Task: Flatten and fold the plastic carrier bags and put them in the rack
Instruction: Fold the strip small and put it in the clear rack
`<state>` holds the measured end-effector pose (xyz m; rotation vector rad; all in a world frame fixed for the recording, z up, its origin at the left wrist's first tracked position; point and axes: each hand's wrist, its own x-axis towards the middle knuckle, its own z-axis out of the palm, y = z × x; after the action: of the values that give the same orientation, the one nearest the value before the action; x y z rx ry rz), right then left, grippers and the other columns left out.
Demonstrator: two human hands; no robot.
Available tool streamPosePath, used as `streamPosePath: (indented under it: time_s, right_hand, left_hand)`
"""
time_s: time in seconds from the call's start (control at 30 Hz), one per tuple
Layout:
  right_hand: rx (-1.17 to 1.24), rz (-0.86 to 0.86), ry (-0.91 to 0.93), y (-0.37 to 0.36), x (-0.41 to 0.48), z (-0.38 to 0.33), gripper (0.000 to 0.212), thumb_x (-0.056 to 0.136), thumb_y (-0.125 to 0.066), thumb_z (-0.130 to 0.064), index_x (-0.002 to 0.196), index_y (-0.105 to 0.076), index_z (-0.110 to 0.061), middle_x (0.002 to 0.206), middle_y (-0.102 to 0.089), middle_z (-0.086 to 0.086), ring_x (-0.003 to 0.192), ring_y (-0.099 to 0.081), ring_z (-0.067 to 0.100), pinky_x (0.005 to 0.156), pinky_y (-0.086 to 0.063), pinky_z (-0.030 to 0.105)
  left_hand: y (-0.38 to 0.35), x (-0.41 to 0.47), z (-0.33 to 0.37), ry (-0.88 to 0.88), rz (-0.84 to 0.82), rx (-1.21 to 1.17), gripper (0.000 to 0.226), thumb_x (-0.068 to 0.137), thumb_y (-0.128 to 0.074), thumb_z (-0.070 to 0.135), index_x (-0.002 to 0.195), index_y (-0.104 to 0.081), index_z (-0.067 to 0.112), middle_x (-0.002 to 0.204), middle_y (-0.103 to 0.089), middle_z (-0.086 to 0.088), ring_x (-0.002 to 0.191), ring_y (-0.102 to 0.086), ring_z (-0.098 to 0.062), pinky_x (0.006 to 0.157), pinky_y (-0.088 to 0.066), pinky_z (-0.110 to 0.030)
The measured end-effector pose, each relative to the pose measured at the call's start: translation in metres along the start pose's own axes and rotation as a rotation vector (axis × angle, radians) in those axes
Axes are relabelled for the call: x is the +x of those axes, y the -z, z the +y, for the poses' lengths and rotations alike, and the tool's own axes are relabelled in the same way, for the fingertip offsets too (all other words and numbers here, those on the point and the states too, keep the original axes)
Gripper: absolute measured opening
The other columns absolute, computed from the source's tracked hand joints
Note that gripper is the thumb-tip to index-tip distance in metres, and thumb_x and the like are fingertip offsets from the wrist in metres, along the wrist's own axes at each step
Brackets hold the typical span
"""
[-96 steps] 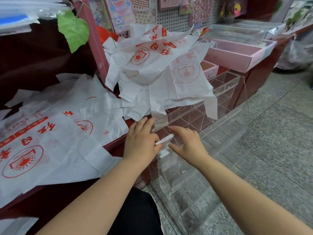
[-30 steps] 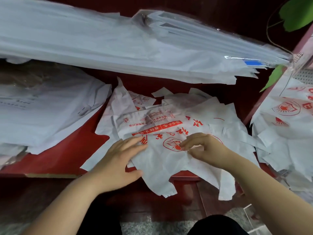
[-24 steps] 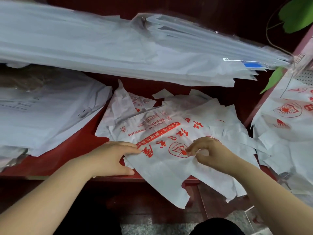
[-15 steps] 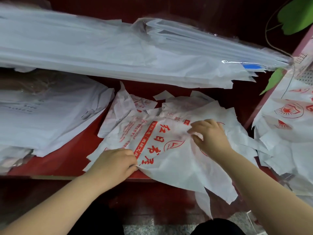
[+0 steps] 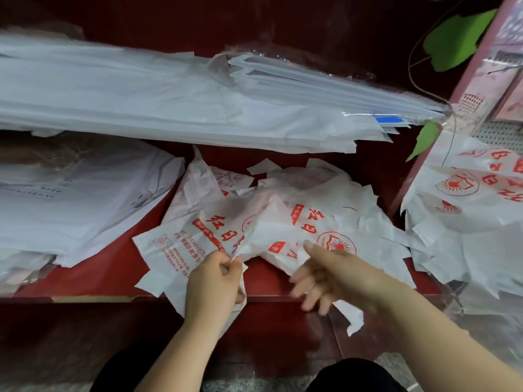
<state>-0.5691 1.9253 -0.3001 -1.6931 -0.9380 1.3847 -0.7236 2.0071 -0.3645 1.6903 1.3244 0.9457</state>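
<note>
1. Two things differ from half a second ago. The white plastic carrier bag with red print (image 5: 195,244) is now bunched into a crumpled ridge at its middle, where it lay flatter. The right hand (image 5: 331,275) has come back from the bag's middle to the near edge of the dark red shelf (image 5: 96,273).
2. A long stack of plain white bags in clear wrap (image 5: 169,108) spans the far side and overhangs the work spot.
3. A flat pile of white bags (image 5: 73,193) lies at the left, and a heap of red-printed bags (image 5: 467,210) at the right.
4. Loose red-printed bags (image 5: 362,222) lie under and behind the carrier bag and crowd it on the right.
5. Green leaves (image 5: 455,38) hang at the far right.
6. The left hand (image 5: 213,281), knuckles up at the shelf's lip, pinches the bag's near edge between thumb and curled fingers.
7. The right hand, just to its right, has its fingers straight and spread. Its thumb stretches over the bag's near edge, and blur hides whether it touches.
</note>
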Motion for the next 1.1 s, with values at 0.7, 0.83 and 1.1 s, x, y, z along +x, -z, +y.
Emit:
streamPosePath:
  time_s: [0.7,0.83,1.1]
  right_hand:
    - [-0.115,0.420,0.294,0.063,0.055,-0.014,0.021,0.085,-0.055,0.001,0.065,-0.057,-0.005,0.059,-0.054,-0.003,0.056,-0.051,0.009,0.058,-0.038,0.022]
    - [-0.129,0.443,0.127,0.080,0.081,-0.002,0.015,0.081,-0.057,-0.008,0.068,-0.049,-0.006,0.061,-0.046,0.002,0.055,-0.043,0.015,0.054,-0.035,0.028]
    - [0.236,0.678,0.286,0.091,0.121,-0.027,0.009,0.088,-0.053,-0.004,0.087,-0.057,-0.012,0.073,-0.057,-0.002,0.063,-0.053,0.009,0.052,-0.045,0.015]
  left_hand:
    - [0.026,0.061,-0.009,-0.347,-0.319,0.539,0.034,0.093,-0.049,0.031,0.126,-0.055,0.023,0.141,-0.040,0.009,0.125,-0.040,-0.008,0.099,-0.029,-0.020]
    - [0.009,0.078,-0.008,-0.484,-0.536,0.673,0.052,0.094,-0.046,0.039,0.142,-0.030,0.030,0.154,-0.012,0.012,0.140,-0.011,-0.008,0.111,-0.008,-0.021]
    - [-0.011,0.088,-0.017,-0.495,-0.618,0.887,0.058,0.095,-0.021,0.053,0.145,0.004,0.035,0.154,0.014,0.009,0.140,0.014,-0.006,0.104,0.016,-0.024]
